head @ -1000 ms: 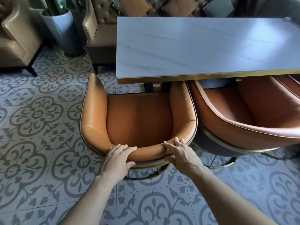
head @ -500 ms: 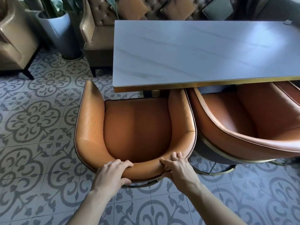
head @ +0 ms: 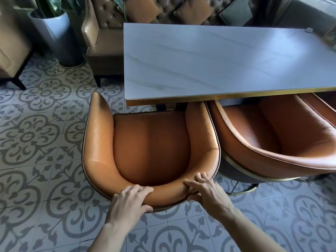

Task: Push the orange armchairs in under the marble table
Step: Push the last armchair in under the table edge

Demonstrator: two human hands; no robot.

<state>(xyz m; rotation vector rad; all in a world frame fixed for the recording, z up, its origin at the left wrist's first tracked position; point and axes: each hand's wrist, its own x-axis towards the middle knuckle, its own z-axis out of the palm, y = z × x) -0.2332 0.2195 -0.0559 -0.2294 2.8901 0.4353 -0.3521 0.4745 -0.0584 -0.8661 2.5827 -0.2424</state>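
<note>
We're seeing open tiled floor [head: 41, 146] at left; our left hand [head: 130, 201] and right hand [head: 205, 190] are gripping the near armchair [head: 151, 142] back, its front reaching the tabletop [head: 218, 59] edge, its right arm just beside the second armchair [head: 272, 131].

Café or lounge seating area: marble table [head: 209, 60], tufted sofa [head: 163, 8] (with cushions), patterned floor tiles [head: 36, 133], planter [head: 58, 33].

2 bare forearms, no sleeves; left hand [head: 130, 201] at 7 o'clock, right hand [head: 207, 191] at 5 o'clock, both ringless
</note>
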